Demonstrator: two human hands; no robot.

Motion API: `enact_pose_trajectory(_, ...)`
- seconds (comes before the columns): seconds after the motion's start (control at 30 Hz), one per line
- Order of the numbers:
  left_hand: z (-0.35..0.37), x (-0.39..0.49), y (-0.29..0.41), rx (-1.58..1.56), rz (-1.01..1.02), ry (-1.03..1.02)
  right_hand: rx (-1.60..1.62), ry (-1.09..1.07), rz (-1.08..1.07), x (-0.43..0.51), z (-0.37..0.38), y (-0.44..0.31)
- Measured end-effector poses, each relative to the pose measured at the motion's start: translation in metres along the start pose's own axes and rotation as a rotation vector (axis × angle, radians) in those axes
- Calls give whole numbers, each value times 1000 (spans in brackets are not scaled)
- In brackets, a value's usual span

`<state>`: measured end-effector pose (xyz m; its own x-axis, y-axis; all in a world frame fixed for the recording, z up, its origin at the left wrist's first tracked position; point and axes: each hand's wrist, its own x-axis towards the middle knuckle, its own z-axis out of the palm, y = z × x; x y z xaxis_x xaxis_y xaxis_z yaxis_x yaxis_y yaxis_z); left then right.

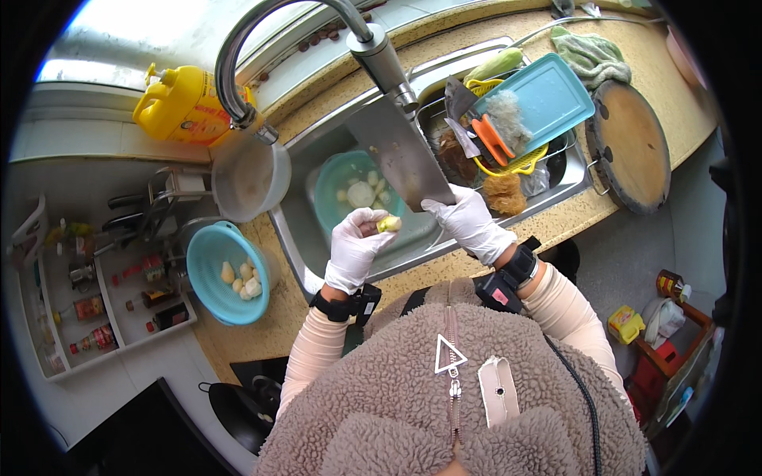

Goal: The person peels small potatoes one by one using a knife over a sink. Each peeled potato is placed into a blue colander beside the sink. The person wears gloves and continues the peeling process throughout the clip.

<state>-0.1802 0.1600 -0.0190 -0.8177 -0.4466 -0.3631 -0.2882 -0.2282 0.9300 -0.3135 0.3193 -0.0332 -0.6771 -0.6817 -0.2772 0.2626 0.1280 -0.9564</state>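
My gloved left hand point(355, 245) pinches a small pale vegetable piece with a yellow-green end point(389, 224) over the front of the sink. In my gloved right hand point(467, 223) is a broad metal cleaver point(405, 157), its blade slanting up and left across the sink divider. The cleaver's handle is hidden in my grip, and small bits cling to the blade. Beneath the hands, a turquoise basin point(324, 184) in the left sink bowl holds water, a whitish round piece point(361, 195) and several smaller pale pieces point(373, 178).
Left of the sink stands a blue colander point(199, 262) with several pale peeled pieces point(245, 279), beside a translucent tub point(250, 178). A chrome faucet point(229, 65) arches above. A blue tray point(553, 98) and orange scrub items crowd the right bowl; a round wooden chopping board point(632, 146) leans beyond.
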Motion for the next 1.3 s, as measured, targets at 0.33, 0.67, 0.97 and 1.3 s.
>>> enact_pose_trajectory(0.33, -11, 6, -4, -177, -92, -47, 49, -29, 77, 1, -4, -3)
enact_pose_trajectory(0.67, -14, 7, -11, -736, -246, -234, 160, -55, 14, -7, 3, -6)
enact_pose_trajectory(0.97, -4, 6, -3, -470, -208, -237, 93, -86, 14, -12, 6, -14)
enact_pose_trajectory(1.3, 6, 0, 15, -190, -137, -94, -180, -86, -158, -16, 4, -29)
